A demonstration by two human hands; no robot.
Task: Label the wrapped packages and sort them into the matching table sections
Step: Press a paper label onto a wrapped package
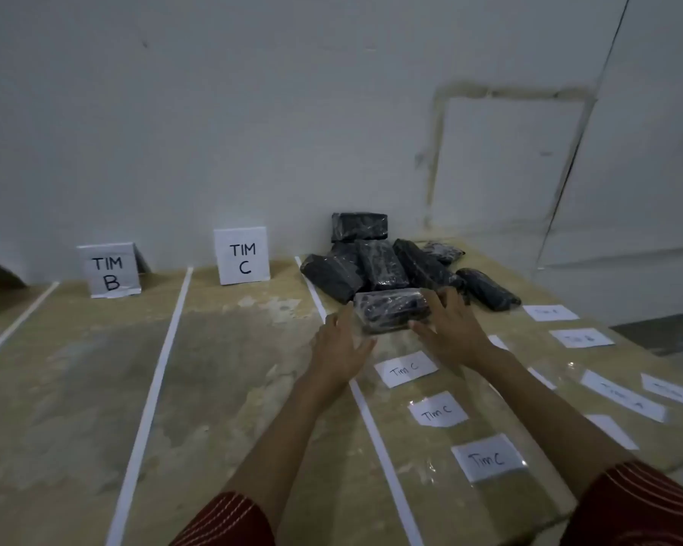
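Note:
Several black plastic-wrapped packages [383, 262] lie piled at the back of the rightmost table section. The nearest package [389, 309] lies crosswise in front of the pile. My left hand [342, 344] reaches to its left end with straight fingers, touching or just short of it. My right hand [450, 329] lies spread against its right end, thumb at the front face. Three "Tim C" paper labels [437, 409] lie in a row just behind my hands.
Standing signs "TIM B" [110, 271] and "TIM C" [242, 256] lean at the wall. White tape strips [154, 388] divide the tabletop into sections. More labels [581, 337], some reading "Tim A" [623, 396], lie near the table's right edge.

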